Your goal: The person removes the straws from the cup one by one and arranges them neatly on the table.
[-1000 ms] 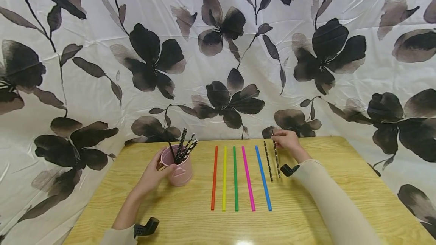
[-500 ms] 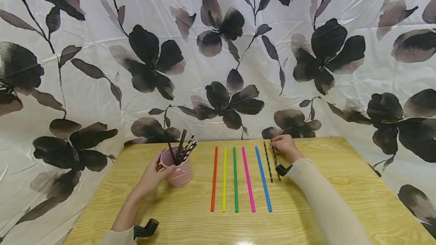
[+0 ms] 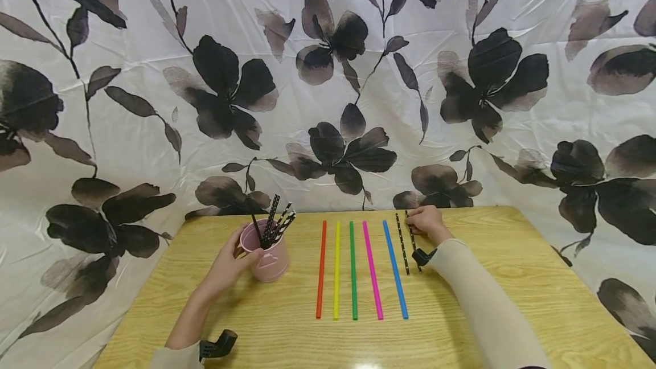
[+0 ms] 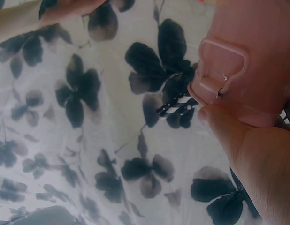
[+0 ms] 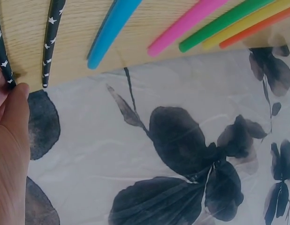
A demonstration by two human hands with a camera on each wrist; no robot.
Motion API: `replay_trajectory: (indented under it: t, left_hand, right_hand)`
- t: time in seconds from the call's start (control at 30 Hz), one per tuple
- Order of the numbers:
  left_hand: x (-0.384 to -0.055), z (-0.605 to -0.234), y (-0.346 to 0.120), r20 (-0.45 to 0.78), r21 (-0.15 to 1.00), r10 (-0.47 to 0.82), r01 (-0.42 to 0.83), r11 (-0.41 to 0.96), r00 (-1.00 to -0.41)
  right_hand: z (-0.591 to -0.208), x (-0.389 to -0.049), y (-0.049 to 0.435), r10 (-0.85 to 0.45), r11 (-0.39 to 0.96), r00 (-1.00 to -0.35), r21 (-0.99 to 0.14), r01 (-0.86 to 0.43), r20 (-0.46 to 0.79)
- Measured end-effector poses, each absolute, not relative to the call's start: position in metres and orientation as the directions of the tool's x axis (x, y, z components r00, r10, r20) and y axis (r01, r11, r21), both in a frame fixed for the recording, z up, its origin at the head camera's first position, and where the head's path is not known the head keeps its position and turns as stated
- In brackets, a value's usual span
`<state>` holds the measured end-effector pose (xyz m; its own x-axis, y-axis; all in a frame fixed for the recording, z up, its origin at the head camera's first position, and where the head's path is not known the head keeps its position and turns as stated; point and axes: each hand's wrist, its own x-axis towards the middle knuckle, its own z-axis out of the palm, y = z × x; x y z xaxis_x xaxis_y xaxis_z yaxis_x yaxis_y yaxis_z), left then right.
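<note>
Head view: we saw left hand [image 3: 232, 263] gripping cup [image 3: 271, 265], right hand [image 3: 428, 222] pinching a black straw [image 5: 1, 47] by its end.

The pink cup [image 3: 270, 268] hides most fingers of the left hand [image 3: 230, 263] and the lower ends of the black straws [image 3: 270, 226] standing in it, too bunched to count. The right hand [image 3: 426, 221] covers part of the rightmost patterned straw [image 5: 1, 47], whose stars are too small to make out from the head view. Both sleeves [image 3: 484, 295] run off the near edge there
</note>
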<state>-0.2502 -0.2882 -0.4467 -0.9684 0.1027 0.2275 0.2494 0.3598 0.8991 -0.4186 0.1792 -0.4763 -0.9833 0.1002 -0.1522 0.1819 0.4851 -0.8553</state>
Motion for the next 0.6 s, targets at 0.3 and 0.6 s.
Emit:
replay_trajectory:
  t: [0.3, 0.6]
  left_hand:
    - [-0.25, -0.449, -0.288, 0.209, 0.901, 0.103, 0.232, 0.366, -0.973]
    - [-0.253, -0.449, -0.289, 0.229, 0.894, 0.109, 0.253, 0.369, -0.967]
  right_hand:
    - [-0.484, -0.418, 0.18, 0.105, 0.489, -0.985, -0.855, 0.171, -0.138]
    - [-0.488, -0.423, 0.182, 0.111, 0.474, -0.988, -0.867, 0.151, -0.111]
